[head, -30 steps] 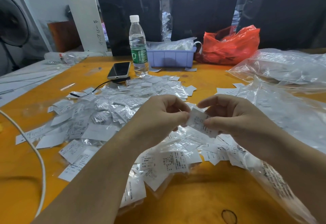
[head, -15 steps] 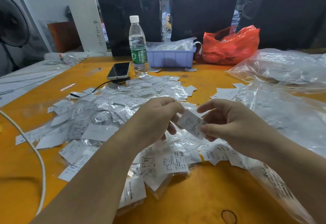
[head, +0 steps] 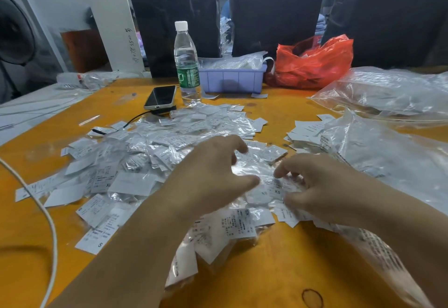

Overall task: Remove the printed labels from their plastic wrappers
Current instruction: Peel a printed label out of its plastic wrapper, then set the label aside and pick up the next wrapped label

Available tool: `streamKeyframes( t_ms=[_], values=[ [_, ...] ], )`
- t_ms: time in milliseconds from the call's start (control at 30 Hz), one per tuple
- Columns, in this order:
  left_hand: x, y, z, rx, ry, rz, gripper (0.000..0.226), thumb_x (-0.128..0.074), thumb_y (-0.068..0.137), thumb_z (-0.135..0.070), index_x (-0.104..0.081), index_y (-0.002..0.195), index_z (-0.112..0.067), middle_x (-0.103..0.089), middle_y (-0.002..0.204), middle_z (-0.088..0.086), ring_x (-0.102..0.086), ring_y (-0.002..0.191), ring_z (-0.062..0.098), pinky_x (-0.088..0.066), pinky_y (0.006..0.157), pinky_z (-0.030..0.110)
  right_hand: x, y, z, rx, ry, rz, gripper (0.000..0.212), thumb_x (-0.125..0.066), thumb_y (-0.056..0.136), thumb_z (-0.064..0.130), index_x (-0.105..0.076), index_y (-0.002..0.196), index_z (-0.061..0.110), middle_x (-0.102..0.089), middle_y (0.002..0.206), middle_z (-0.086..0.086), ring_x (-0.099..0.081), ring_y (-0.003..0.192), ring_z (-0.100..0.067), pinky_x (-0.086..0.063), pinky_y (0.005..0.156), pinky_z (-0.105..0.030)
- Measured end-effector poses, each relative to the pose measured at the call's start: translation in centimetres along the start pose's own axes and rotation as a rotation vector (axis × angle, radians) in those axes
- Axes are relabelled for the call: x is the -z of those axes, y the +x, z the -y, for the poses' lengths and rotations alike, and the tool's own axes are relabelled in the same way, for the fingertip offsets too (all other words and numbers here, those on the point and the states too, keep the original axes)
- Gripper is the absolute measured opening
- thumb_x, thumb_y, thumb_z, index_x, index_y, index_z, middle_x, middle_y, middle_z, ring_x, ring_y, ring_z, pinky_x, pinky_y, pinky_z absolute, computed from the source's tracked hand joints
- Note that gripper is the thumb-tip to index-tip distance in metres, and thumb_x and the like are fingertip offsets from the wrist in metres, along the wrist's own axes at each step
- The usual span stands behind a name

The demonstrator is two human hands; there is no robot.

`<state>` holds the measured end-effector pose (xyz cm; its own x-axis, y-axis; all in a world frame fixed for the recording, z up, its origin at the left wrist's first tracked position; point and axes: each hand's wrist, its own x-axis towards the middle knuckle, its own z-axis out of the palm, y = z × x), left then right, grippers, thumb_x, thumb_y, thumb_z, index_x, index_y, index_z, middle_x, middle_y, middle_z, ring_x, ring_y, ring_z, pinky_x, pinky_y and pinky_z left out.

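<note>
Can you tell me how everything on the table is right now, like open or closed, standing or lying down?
Water bottle: upright, cap on.
Phone: lying flat, screen dark.
Purple bin: open-topped, plastic piled inside.
Red bag: open at the top.
Wrapped labels: scattered in a heap.
Left hand: open, over the heap.
Right hand: fingers spread, reaching into the heap.

Glossy plastic wrappers (head: 252,174) — matt paper labels (head: 131,182)
</note>
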<state>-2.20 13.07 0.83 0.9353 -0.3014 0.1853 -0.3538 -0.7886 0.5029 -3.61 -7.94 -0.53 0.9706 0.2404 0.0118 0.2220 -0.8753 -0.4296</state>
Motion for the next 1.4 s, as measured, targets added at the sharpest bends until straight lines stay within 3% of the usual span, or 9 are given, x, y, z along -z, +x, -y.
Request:
streamKeyframes(
  t_ms=[133,333,467,633,733,967,1167,1267,1400],
  values=[
    [-0.4,-0.2,0.2,-0.03,0.03,0.264,0.059,-0.076,0.068,-0.059,-0.051,0.12,-0.047,-0.048,0.118,-0.022,-0.047,0.106,-0.001,-0.044,0.08,0.022,0.3,0.1,0.1,-0.025,0.001,0.02,0.042,-0.07,0.083,0.034,-0.053,0.12,0.044,-0.049,0.114,0.021,-0.051,0.106,-0.005,-0.045,0.089,-0.027],
    [-0.6,0.5,1.1,-0.027,0.196,0.125,0.036,-0.068,0.087,-0.045,-0.057,0.121,-0.04,-0.046,0.133,-0.015,-0.034,0.128,0.011,-0.037,0.102,0.034,0.2,0.2,-0.1,0.005,0.011,-0.026,0.049,-0.069,0.085,0.017,-0.054,0.128,0.038,-0.051,0.108,0.022,-0.053,0.097,0.002,-0.046,0.085,-0.02],
    [-1.2,0.5,0.5,-0.103,0.137,0.136,0.032,-0.057,0.095,-0.034,-0.056,0.126,-0.043,-0.042,0.138,-0.016,-0.028,0.133,0.01,-0.03,0.11,0.034,0.2,0.1,-0.4,0.011,-0.077,-0.062,0.049,-0.067,0.086,0.027,-0.05,0.13,0.041,-0.046,0.118,0.022,-0.047,0.108,-0.002,-0.037,0.085,-0.02],
    [-1.6,0.7,0.4,-0.096,0.264,0.231,0.035,-0.052,0.097,-0.026,-0.058,0.124,-0.047,-0.041,0.14,-0.015,-0.027,0.131,0.014,-0.028,0.108,0.035,0.4,0.0,-0.1,-0.004,-0.096,-0.048,0.041,-0.067,0.086,0.026,-0.056,0.124,0.035,-0.053,0.097,0.021,-0.055,0.09,-0.004,-0.05,0.081,-0.03],
    [-1.6,0.7,0.5,-0.097,0.301,0.187,0.04,-0.053,0.096,-0.019,-0.057,0.126,-0.046,-0.041,0.139,-0.015,-0.029,0.128,0.013,-0.029,0.106,0.033,0.4,0.0,0.1,0.01,-0.098,-0.072,0.039,-0.065,0.088,0.019,-0.057,0.124,0.034,-0.054,0.098,0.019,-0.057,0.095,-0.008,-0.052,0.085,-0.033],
    [-2.3,-0.2,-1.0,-0.18,0.096,0.154,0.035,-0.055,0.094,-0.04,-0.055,0.129,-0.035,-0.045,0.134,-0.015,-0.03,0.129,0.007,-0.035,0.107,0.037,0.2,0.0,0.4,0.082,-0.006,-0.264,0.026,-0.062,0.088,0.008,-0.071,0.102,0.028,-0.063,0.086,0.014,-0.06,0.078,-0.004,-0.055,0.073,-0.033],
    [-2.3,-0.5,-1.7,-0.207,-0.036,0.163,0.027,-0.058,0.092,-0.046,-0.062,0.115,-0.033,-0.058,0.107,-0.016,-0.052,0.101,0.003,-0.048,0.087,0.032,0.4,-0.1,1.2,0.2,0.274,-0.44,0.021,-0.071,0.081,0.004,-0.074,0.085,0.024,-0.07,0.073,0.011,-0.066,0.073,-0.004,-0.052,0.063,-0.018],
    [-2.3,-0.6,-1.8,-0.208,-0.094,0.173,0.023,-0.065,0.083,-0.056,-0.06,0.099,-0.041,-0.058,0.095,-0.018,-0.054,0.088,-0.003,-0.049,0.075,0.025,0.3,-0.2,1.4,0.195,0.414,-0.4,0.026,-0.068,0.079,-0.002,-0.073,0.079,0.023,-0.072,0.071,0.009,-0.068,0.07,-0.007,-0.056,0.063,-0.024],
    [-2.3,-0.4,-1.7,-0.193,-0.11,0.153,0.044,-0.069,0.074,-0.065,-0.06,0.11,-0.04,-0.056,0.102,-0.02,-0.053,0.091,-0.003,-0.048,0.075,0.023,0.6,0.0,1.6,0.184,0.62,-0.318,0.016,-0.068,0.083,0.001,-0.073,0.081,0.016,-0.074,0.071,0.001,-0.072,0.068,-0.015,-0.06,0.065,-0.03]
  ],
)
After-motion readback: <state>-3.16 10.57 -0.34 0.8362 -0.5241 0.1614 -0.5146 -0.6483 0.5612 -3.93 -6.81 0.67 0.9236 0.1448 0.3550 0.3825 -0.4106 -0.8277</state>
